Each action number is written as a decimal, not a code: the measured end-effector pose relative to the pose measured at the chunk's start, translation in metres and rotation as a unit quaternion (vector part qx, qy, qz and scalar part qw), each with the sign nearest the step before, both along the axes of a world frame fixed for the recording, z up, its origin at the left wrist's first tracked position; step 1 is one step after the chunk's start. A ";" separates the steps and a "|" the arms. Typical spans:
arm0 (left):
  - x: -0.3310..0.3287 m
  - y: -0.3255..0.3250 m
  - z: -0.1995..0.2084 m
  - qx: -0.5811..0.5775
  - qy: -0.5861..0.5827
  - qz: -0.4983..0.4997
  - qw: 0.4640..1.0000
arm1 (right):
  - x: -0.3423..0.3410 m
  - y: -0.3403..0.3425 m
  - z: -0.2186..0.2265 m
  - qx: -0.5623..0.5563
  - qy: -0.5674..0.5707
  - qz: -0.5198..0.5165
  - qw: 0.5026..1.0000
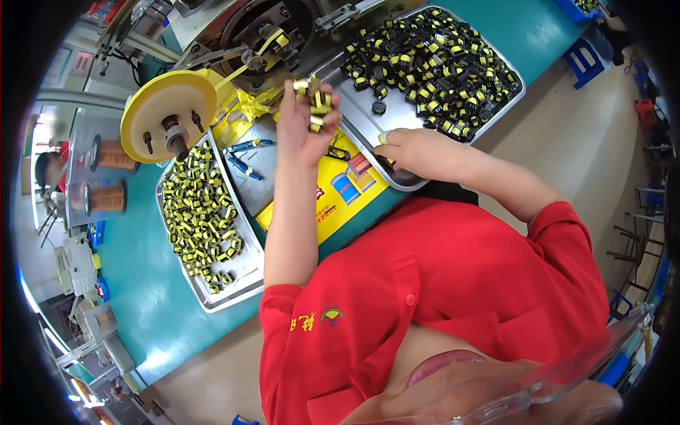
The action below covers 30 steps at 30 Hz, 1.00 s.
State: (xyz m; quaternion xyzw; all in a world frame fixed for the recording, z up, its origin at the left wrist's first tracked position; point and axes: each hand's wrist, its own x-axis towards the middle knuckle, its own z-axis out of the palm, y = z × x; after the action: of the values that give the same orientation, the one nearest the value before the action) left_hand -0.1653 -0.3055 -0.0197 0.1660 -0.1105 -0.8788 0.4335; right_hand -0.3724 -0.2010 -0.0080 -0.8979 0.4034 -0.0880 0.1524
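Note:
My left hand (303, 131) is raised between the two trays, palm up, with its fingers curled round several small yellow-and-black wound coils (316, 106). Over the near corner of the right-hand metal tray (361, 122) is my right hand (419, 153), fingers bent downward and partly hidden; what they hold, if anything, I cannot make out. A pale band (383, 138) circles one of its fingers. Black-and-yellow coils (446, 71) heap up across the far part of that tray. One more coil (338, 153) lies on the yellow printed sheet (333, 195) below my left hand.
A left-hand tray (244, 273) holds many yellow coils (200, 212). Above it stands a large yellow tape reel (170, 113), its tape leading to a machine (276, 42). Blue-handled tools (244, 166) lie on a metal plate. Copper wire spools (106, 197) stand at far left.

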 end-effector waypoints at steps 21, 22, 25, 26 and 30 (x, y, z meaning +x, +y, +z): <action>0.018 0.009 -0.027 0.006 -0.058 0.026 0.998 | 0.092 -0.124 0.016 -0.170 -0.398 -0.277 0.858; 0.017 0.008 -0.028 0.002 -0.053 0.025 0.998 | 0.091 -0.129 0.014 -0.175 -0.416 -0.273 0.849; 0.013 0.010 -0.027 0.006 -0.056 0.024 0.998 | 0.089 -0.131 0.009 -0.175 -0.431 -0.259 0.846; 0.014 0.012 -0.026 0.014 -0.061 0.033 0.997 | 0.085 -0.128 0.015 -0.130 -0.419 -0.245 0.865; 0.022 0.014 -0.027 0.011 -0.078 0.055 0.995 | 0.038 -0.091 0.022 -0.181 -0.194 -0.168 0.949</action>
State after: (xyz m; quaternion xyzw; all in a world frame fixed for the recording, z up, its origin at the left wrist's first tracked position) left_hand -0.1432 -0.2919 -0.0468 0.2442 -0.1254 -0.8391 0.4695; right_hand -0.3343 -0.2919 0.0141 -0.7950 0.4885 -0.3569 0.0453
